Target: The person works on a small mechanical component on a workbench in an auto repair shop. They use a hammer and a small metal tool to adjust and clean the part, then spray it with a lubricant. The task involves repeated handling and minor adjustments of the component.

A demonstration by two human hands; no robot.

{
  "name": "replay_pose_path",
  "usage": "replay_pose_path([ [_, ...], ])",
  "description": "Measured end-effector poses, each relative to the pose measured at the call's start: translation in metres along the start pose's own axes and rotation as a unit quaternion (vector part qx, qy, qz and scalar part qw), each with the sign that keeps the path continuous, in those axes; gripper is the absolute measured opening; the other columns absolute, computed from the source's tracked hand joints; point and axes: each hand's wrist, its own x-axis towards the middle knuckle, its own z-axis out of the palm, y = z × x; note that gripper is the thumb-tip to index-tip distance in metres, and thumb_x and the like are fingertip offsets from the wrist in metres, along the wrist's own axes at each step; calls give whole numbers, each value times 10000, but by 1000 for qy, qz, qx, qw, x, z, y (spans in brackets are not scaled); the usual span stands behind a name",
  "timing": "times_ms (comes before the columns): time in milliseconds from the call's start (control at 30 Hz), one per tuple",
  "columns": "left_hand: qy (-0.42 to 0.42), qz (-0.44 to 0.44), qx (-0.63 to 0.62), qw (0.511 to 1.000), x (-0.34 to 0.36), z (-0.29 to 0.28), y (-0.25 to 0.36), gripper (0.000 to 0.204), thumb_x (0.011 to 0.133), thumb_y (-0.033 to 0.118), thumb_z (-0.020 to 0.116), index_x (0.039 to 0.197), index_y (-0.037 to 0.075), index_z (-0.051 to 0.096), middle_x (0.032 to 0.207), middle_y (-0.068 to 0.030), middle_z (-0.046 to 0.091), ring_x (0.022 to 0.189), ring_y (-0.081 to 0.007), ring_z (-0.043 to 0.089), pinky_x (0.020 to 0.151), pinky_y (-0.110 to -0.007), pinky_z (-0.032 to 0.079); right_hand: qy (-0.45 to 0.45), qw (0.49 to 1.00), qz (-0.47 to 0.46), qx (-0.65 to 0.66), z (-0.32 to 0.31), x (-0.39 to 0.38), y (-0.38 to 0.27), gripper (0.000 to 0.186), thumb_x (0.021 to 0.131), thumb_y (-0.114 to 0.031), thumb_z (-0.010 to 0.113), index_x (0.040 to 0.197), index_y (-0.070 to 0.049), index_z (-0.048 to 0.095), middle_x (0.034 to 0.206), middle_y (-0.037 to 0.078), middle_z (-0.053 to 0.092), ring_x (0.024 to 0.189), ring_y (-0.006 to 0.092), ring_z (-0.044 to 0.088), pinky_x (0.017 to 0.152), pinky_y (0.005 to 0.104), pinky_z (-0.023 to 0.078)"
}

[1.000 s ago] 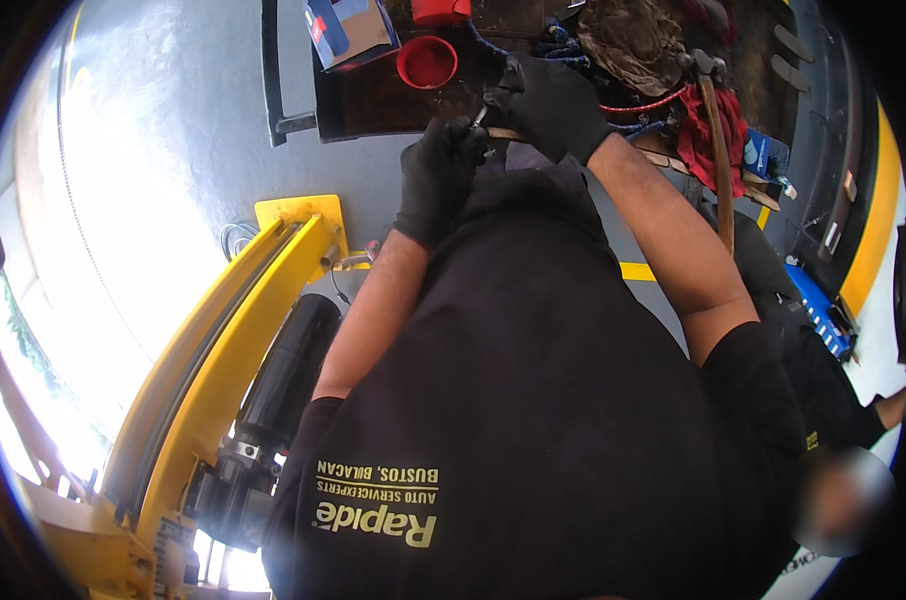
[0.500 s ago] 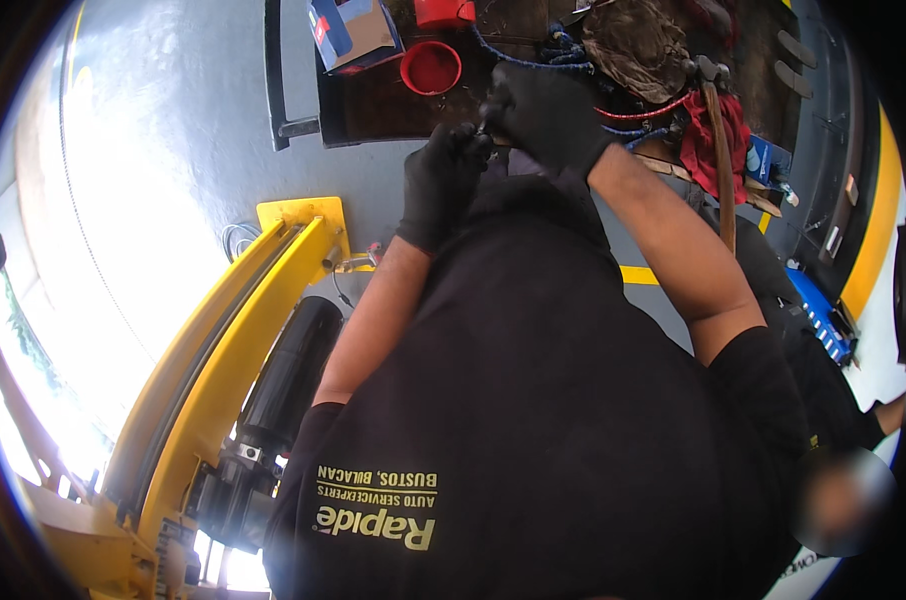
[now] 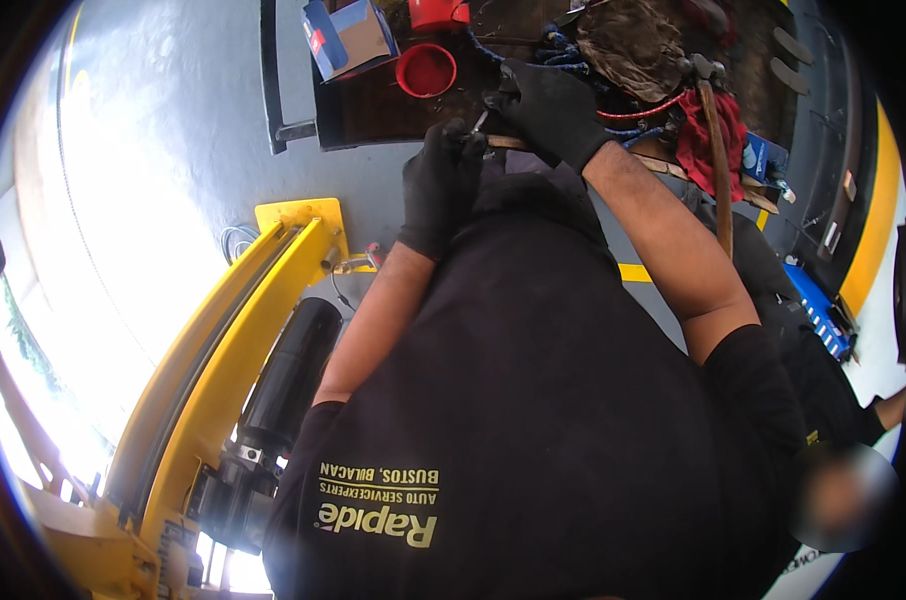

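Note:
My black-gloved left hand is closed on a small shiny metal part that sticks up from its fingertips. Just above and to the right, my gloved right hand has its fingers curled close to that part's upper end; what they hold, if anything, is hidden. Both hands are over the near edge of a dark work surface. A light wooden piece shows between them, and a red round container lies behind.
Blue box, braided cords, crumpled brown cloth, red cloth and long wooden-handled hammer lie around the hands. Yellow lift column with black cylinder is at left. Another person's arm shows at far right.
Both hands dipped slightly toward me and came together half a second ago. Now my right hand is slightly higher again, and the metal part shows more between the fingertips.

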Motion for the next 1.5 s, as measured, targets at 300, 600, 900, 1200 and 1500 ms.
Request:
replay_pose_path([
  [300, -48, 30, 11, 998, -3, -4, -8, 201, 1013, 169, 784, 1087, 34, 656, 884, -124, 798, 784, -225, 807, 696, -338, 604, -10, 997, -40, 68, -8, -8, -17, 335, 960, -401, 719, 1146, -123, 719, 981, 141, 781, 919, 386, 756, 793, 518, 597],
  [600, -31, 52, 10, 998, 0, -3, -6, 164, 1028, 139, 761, 1083, 21, 662, 859, -129, 785, 764, -196, 796, 672, -338, 601, -39, 999, -2, 27, -11, -1, -11, 401, 971, -409, 722, 1239, -111, 702, 1002, 165, 772, 971, 381, 753, 832, 512, 597],
  [900, -30, 43, 29, 998, -2, 1, -10, 168, 1011, 162, 781, 1084, 42, 689, 855, -123, 789, 758, -216, 799, 672, -348, 601, -47, 999, -28, 6, -13, -6, -26, 418, 983, -394, 725, 1325, -156, 695, 1031, 169, 774, 980, 370, 757, 857, 507, 599],
  [1200, -24, 62, 25, 997, 0, -4, -1, 141, 1003, 152, 780, 1073, 63, 697, 851, -136, 775, 768, -287, 787, 674, -390, 589, -61, 997, -16, 47, -21, 4, -19, 365, 973, -383, 736, 1239, -135, 710, 1057, 147, 771, 1020, 377, 746, 876, 507, 585],
  [1500, -32, 53, 22, 998, 0, -2, -5, 183, 955, 157, 756, 1106, 93, 675, 907, -191, 743, 838, -447, 718, 692, -528, 562, -50, 995, -51, 67, -14, 0, -22, 289, 975, -354, 689, 1102, -95, 706, 977, 183, 765, 938, 398, 750, 832, 519, 580],
])
